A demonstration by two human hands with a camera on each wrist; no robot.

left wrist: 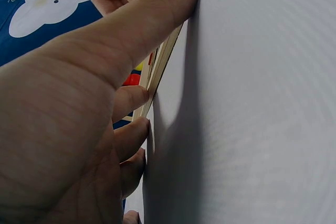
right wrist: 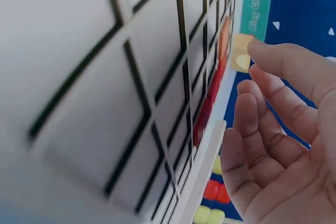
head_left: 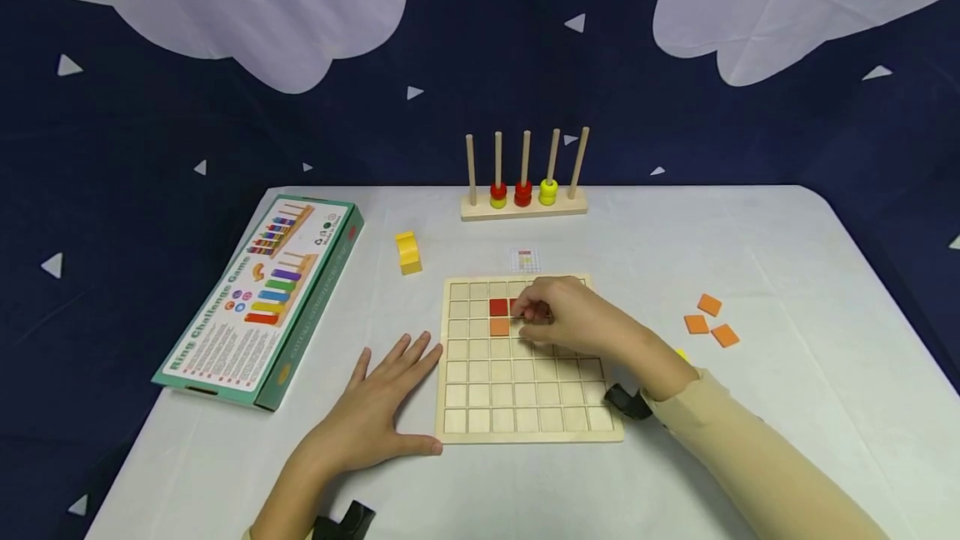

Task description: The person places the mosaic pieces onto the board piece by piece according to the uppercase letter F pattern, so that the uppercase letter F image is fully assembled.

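Head: left hand [head_left: 382, 415] spread, right hand [head_left: 566, 315] above board [head_left: 525, 395].

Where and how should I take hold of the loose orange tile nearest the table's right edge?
Probably pinch that orange square tile by two opposite edges, coming straight down with the right hand. It lies flat on the white tabletop, hiding its underside, while its edges look clear of the other two loose orange tiles.

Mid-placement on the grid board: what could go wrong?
The right hand, over the grid board, might knock the red tiles or orange tile askew.
The left hand, fingertips at the board's left edge, might shift it.
The right forearm might brush the yellow piece it partly hides.
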